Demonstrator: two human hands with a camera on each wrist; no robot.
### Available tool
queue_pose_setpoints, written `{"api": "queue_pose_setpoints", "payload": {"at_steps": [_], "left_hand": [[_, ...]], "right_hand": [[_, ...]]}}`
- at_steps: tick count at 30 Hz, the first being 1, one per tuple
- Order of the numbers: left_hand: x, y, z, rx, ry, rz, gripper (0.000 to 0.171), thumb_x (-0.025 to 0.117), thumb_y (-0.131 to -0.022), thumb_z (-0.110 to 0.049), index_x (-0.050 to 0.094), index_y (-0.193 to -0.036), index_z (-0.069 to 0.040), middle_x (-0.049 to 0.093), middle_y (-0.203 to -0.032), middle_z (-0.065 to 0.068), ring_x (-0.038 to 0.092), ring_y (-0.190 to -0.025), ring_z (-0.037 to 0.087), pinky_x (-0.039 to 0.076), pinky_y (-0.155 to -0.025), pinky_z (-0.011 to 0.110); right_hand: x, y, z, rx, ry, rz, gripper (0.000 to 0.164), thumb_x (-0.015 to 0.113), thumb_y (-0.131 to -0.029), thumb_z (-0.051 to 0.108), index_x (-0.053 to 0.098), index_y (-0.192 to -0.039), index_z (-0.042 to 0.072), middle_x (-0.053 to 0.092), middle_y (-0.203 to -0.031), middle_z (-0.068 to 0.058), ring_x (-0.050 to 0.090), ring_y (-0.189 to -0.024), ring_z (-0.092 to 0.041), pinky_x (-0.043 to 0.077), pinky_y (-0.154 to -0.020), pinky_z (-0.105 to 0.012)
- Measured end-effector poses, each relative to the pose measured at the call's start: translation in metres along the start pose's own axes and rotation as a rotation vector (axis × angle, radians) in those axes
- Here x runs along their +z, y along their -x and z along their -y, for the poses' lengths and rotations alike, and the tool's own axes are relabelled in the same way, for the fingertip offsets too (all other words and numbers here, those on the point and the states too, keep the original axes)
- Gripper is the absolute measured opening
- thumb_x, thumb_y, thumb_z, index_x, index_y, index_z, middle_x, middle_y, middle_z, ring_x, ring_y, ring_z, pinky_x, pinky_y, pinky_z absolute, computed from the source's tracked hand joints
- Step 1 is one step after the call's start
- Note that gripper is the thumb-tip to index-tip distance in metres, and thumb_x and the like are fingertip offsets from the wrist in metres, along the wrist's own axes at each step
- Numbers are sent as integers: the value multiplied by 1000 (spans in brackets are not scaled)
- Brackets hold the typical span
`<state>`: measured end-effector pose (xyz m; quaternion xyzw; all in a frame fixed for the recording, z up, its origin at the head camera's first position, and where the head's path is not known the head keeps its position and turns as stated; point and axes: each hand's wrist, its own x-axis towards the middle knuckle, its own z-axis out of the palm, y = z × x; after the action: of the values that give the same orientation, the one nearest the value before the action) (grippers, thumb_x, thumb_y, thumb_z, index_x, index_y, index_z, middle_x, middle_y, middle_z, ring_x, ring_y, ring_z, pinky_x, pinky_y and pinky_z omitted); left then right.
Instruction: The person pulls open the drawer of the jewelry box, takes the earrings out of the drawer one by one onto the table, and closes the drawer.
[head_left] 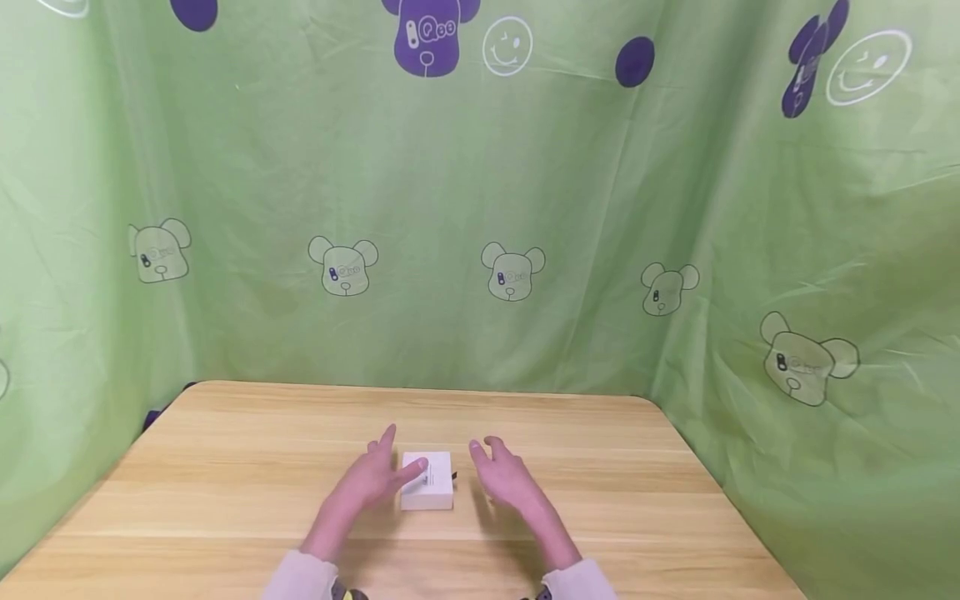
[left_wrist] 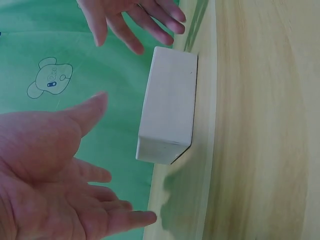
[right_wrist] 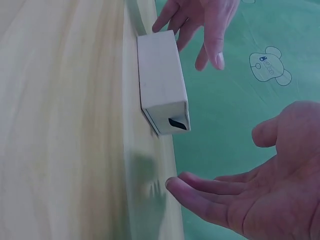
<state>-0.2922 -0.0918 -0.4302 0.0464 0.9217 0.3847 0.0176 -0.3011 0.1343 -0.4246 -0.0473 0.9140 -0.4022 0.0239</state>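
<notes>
A: Since the pale cloth sleeves are nearest, what shows just past them?

B: The left hand is spread wide and holds nothing; the right hand is loosely wide as well, its grasp likewise holding nothing.

A: And between them?

B: A small white rectangular box, seemingly cardboard, lies on the pale wood-grain table; a small dark tab sticks out on its right side; in the head view the left thumb crosses over its top, yet the left wrist view shows thumb and box apart.

A: Farther off?

B: A green cloth curtain hangs past the table's far edge, printed with bear heads and winking faces.
</notes>
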Motion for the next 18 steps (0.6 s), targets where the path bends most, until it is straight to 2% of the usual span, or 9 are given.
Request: {"api": "queue_pose_setpoints", "payload": {"at_steps": [4,8,10,11,16,18], "left_hand": [[1,1,-1,-3,6,23,98,68,-94,-50,18,-159,4,34,-153,39,38,-139,58,33,-115,68],[3,0,-1,-15,19,40,99,74,-90,-45,22,-158,4,40,-152,36,41,-138,56,35,-115,67],[4,0,-1,-23,19,44,98,77,-88,-41,24,-158,4,41,-152,35,41,-138,56,35,-114,68],[5,-1,-1,-23,20,44,97,78,-88,-39,26,-157,4,41,-153,34,41,-138,55,35,-115,68],[6,0,-2,-9,25,50,91,80,-87,-31,31,-156,4,43,-152,32,43,-138,54,35,-115,67],[7,0,-2,1,28,51,88,80,-87,-29,34,-154,5,47,-149,32,46,-136,53,37,-114,66]], "right_hand": [[3,0,-2,-22,10,29,64,42,-108,40,37,-150,-8,50,-145,-33,59,-122,-45,43,-110,-64],[5,0,-4,-48,42,62,59,50,-104,28,39,-149,-9,53,-141,-34,66,-97,-30,54,-95,-57],[6,0,-4,-65,55,76,57,52,-103,25,41,-147,-9,56,-138,-34,67,-94,-27,56,-89,-54],[7,0,-4,-71,50,85,56,53,-102,24,42,-147,-9,57,-136,-34,67,-86,-24,58,-83,-50],[11,1,-3,-110,30,128,56,57,-101,22,45,-145,-9,71,-110,-22,66,-77,-19,56,-64,-34],[12,1,-3,-119,27,137,56,59,-100,22,46,-145,-9,72,-103,-17,66,-80,-20,56,-63,-32]]}}
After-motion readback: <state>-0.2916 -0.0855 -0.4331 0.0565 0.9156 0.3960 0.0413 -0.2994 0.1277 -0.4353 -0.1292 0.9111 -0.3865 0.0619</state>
